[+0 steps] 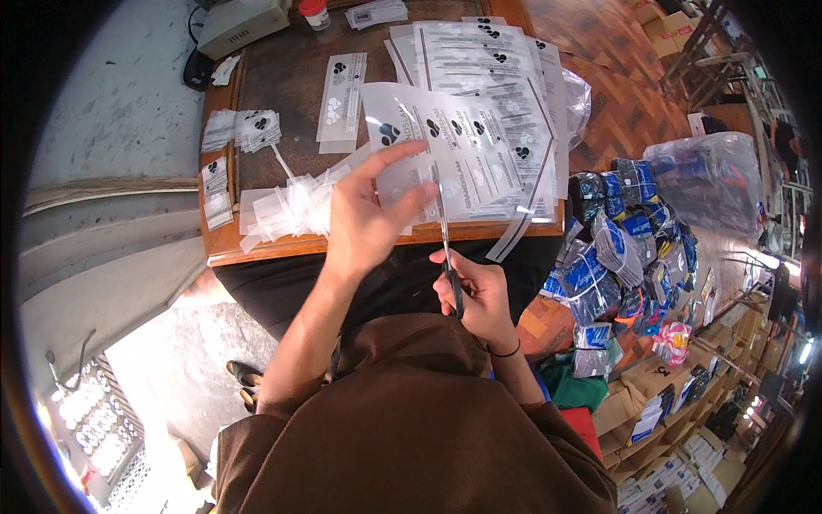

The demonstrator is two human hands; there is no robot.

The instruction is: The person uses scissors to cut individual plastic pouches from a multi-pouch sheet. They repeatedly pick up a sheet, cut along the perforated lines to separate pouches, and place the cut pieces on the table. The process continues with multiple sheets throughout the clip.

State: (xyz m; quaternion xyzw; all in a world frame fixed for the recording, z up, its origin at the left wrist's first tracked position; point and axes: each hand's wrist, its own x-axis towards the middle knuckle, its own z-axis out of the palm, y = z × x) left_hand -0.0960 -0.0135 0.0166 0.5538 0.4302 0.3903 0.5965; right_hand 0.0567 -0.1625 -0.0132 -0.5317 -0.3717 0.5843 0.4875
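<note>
My right hand (481, 295) is wrapped round the black handles of a pair of scissors (454, 283). Their slim blades point away from me and lie at a translucent plastic sheet (492, 176) with rows of black and white printed marks. Over the left part of that sheet is my left hand (368, 210), thumb and forefinger spread apart; I cannot tell whether its fingertips touch the sheet. Beside this hand lies a heap of narrow translucent strips (295, 210). Under and beyond the sheet, more printed sheets (479, 51) are piled.
The wooden table (282, 77) also bears a printed strip (342, 103), small stacks of cut labels (257, 128), a red-lidded tub (315, 13) and a grey box-shaped device (244, 26). Bundled blue and grey packages (612, 248) cover the floor at right, near cardboard boxes (634, 385).
</note>
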